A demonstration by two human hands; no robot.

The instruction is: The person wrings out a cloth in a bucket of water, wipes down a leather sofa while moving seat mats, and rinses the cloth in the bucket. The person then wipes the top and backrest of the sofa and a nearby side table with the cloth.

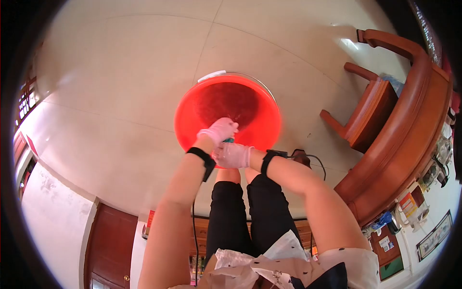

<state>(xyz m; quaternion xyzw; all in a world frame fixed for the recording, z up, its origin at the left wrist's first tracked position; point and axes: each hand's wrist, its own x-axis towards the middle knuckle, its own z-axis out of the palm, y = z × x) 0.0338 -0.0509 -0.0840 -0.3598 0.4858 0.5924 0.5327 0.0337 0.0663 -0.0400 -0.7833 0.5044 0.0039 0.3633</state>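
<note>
A red bucket (268, 120) stands on the floor in front of my legs, with water (228, 98) in the bottom. Over its near rim are both my hands, in thin pinkish gloves. My left hand (222, 129) is closed and lies farther in over the bucket. Just below and to the right of it, my right hand (233, 155) is closed too. Between them shows a bit of a small teal thing (229, 140), gripped by both. Most of it is hidden by the fingers, so its kind does not show.
The bucket's wire handle with a white grip (211, 75) rests at the far rim. To the right is a large brown wooden chair (373, 113). Pale floor tiles (120, 72) surround the bucket. Black straps with cables circle both forearms. A brown door (110, 241) is at lower left.
</note>
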